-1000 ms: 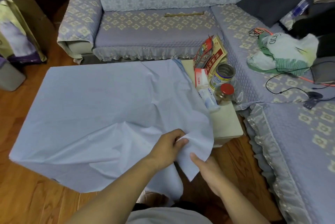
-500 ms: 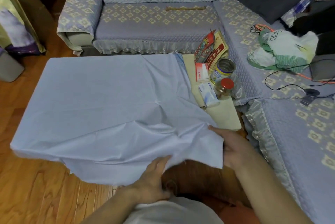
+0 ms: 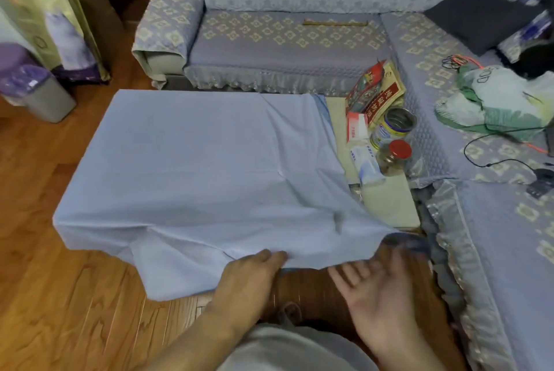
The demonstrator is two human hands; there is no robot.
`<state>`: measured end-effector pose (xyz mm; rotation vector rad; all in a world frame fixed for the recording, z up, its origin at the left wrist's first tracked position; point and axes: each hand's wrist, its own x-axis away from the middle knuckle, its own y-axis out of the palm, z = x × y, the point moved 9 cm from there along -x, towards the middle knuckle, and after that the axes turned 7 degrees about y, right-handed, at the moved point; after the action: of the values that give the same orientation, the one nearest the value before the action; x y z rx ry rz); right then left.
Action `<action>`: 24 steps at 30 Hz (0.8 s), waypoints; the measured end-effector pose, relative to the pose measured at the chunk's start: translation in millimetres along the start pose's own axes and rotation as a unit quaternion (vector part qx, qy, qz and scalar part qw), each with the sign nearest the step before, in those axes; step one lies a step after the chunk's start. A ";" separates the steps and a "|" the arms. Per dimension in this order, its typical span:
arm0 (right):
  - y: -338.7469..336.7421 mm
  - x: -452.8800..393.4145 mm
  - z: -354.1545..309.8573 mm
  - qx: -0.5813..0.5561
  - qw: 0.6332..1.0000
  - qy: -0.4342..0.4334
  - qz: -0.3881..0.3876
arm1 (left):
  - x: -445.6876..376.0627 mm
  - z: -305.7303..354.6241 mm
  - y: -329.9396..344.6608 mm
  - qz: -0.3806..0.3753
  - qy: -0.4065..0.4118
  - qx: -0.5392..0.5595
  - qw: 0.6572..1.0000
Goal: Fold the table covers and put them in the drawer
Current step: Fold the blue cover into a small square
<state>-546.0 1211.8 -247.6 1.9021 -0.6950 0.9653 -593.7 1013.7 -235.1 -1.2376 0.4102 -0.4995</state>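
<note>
A pale blue table cover [image 3: 195, 172] lies spread over a low table, its near edge hanging down toward me with a flap drooping at the lower left. My left hand [image 3: 248, 277] grips that near edge at the middle, fingers curled onto the cloth. My right hand [image 3: 374, 289] is blurred, palm up with fingers spread, just below the cover's near right corner and holding nothing. The cream table top [image 3: 386, 202] shows bare at the right end.
Red packets [image 3: 374, 85], a tin can [image 3: 392, 127], a red-lidded jar [image 3: 394, 157] and small boxes crowd the table's right end. A patterned sofa [image 3: 284, 37] wraps the back and right, with a bag [image 3: 503, 97] and cables. A grey bin [image 3: 39, 91] stands at left on the wooden floor.
My right hand has let go of the cover's right corner and dropped below it, palm open. My left hand has moved up from under the cloth to hold the near edge.
</note>
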 end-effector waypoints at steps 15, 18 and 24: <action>-55.3 -8.9 102.5 0.052 0.973 -0.032 0.224 | 73.8 -34.7 59.1 -0.194 0.073 0.063 0.976; -37.1 28.9 102.9 0.015 0.967 -0.121 0.223 | 92.1 -68.5 55.9 -0.126 0.018 0.088 0.988; -40.0 62.8 92.9 -0.008 0.950 -0.192 0.247 | 133.9 -167.2 56.1 -0.042 -0.107 0.070 0.991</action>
<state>-448.9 1143.2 -243.0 1.9610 -1.4550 0.8809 -568.0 820.0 -339.3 -1.1627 0.1388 -0.4537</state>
